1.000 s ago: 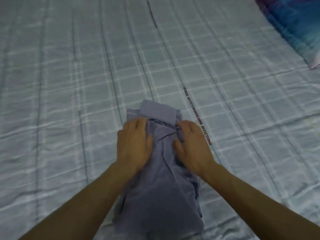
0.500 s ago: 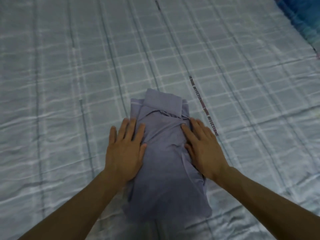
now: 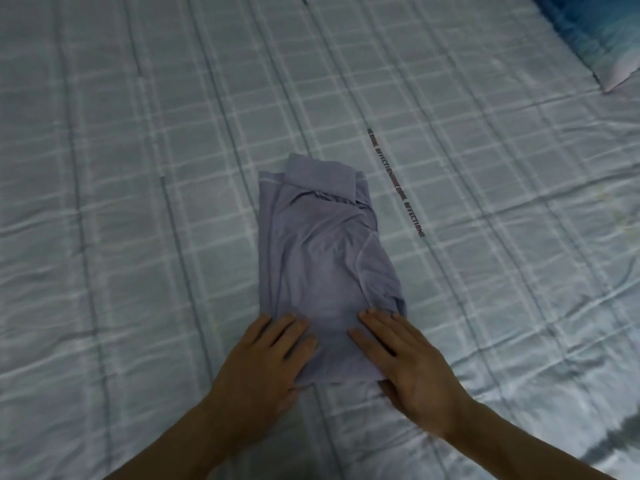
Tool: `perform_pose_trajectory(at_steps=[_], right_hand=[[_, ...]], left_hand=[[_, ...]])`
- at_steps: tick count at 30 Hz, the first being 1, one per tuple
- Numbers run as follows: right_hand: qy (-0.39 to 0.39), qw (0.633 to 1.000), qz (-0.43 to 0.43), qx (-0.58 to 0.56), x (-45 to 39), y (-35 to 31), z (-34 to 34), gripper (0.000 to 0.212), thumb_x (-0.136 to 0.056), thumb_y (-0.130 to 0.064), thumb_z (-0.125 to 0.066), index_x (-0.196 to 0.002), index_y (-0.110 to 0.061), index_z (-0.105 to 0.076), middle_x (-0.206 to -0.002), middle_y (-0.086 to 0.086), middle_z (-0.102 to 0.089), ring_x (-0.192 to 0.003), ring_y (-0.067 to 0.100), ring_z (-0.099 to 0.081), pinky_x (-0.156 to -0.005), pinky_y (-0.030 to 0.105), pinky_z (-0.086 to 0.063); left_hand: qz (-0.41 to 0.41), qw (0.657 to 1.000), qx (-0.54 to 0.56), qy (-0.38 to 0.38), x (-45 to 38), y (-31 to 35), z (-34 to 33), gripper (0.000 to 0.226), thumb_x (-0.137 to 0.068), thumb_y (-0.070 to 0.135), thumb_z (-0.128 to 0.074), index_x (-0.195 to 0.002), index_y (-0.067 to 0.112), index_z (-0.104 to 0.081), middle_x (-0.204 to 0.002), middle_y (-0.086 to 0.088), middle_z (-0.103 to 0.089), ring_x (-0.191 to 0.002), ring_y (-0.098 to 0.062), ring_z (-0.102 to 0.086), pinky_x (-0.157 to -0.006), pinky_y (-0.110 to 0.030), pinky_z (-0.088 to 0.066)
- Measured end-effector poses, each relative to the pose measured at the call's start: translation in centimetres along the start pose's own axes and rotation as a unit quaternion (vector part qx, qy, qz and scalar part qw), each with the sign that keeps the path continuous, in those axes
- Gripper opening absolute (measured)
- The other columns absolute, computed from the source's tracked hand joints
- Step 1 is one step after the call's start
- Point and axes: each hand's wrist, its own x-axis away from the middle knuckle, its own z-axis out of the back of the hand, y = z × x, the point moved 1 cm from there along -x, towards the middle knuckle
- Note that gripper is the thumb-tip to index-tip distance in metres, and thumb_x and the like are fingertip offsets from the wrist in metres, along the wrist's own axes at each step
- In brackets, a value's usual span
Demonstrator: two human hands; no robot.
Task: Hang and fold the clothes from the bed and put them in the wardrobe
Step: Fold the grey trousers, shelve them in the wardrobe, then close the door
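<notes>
Item: grey shirt [image 3: 325,265], collared, lying mid-bed on checked bedsheet [image 3: 138,202], collar at far end.
Condition: sides folded inward to narrow strip; lengthwise fold not yet made; some creases on right edge.
Left hand [image 3: 266,358]: flat on near left corner, fingers straight, gripping nothing.
Right hand [image 3: 405,355]: flat on near right corner, fingers straight, gripping nothing.
Pillow [image 3: 595,39]: far right corner.
Outstanding, by judgement: final fold, transfer to wardrobe. Wardrobe, other clothes: not in view.
</notes>
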Motion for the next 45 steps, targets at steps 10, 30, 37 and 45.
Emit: perform_pose_trajectory(at_steps=[10, 30, 37, 45], right_hand=[[0.055, 0.998, -0.006, -0.037, -1.9, -1.1, 2.6, 0.057, -0.055, 0.011, -0.076, -0.108, -0.009, -0.074, -0.110, 0.007, -0.073, -0.097, 0.024, -0.072, -0.075, 0.030, -0.060], [0.124, 0.924, -0.222, -0.285, -11.7, 4.0, 9.5, 0.028, -0.077, -0.008, -0.077, -0.102, -0.020, -0.070, -0.094, -0.004, -0.070, -0.085, 0.007, -0.064, -0.071, 0.010, -0.046], [0.167, 0.903, -0.329, -0.221, -14.5, 5.5, 6.8, 0.042, -0.097, -0.023, -0.058, -0.136, -0.011, -0.051, -0.132, 0.010, -0.054, -0.120, 0.023, -0.054, -0.102, 0.030, -0.043], [0.066, 0.998, -0.018, -0.001, -12.6, -0.5, 2.1, 0.057, -0.101, -0.037, -0.037, -0.147, -0.002, -0.040, -0.153, 0.016, -0.039, -0.147, 0.031, -0.027, -0.121, 0.049, -0.019]], left_hand=[[-0.009, 0.995, 0.040, 0.089, -1.2, 0.0, 3.6, 0.020, -0.059, 0.006, -0.080, -0.072, 0.014, -0.067, -0.060, -0.001, -0.060, -0.051, -0.019, -0.056, -0.068, -0.027, -0.050], [0.317, 0.865, 0.349, 0.168, -7.3, -7.6, 8.7, 0.013, -0.079, 0.021, -0.079, -0.090, 0.022, -0.070, -0.083, 0.009, -0.069, -0.076, -0.006, -0.062, -0.064, -0.015, -0.047], [0.466, 0.820, 0.266, 0.201, -8.7, -9.3, 6.1, 0.035, -0.093, 0.031, -0.063, -0.124, 0.015, -0.056, -0.114, -0.004, -0.064, -0.100, -0.023, -0.061, -0.087, -0.035, -0.047], [0.159, 0.986, -0.020, 0.040, -9.0, -2.9, 3.0, 0.056, -0.100, 0.034, -0.031, -0.151, 0.010, -0.036, -0.160, -0.008, -0.029, -0.150, -0.026, -0.021, -0.118, -0.052, -0.021]])
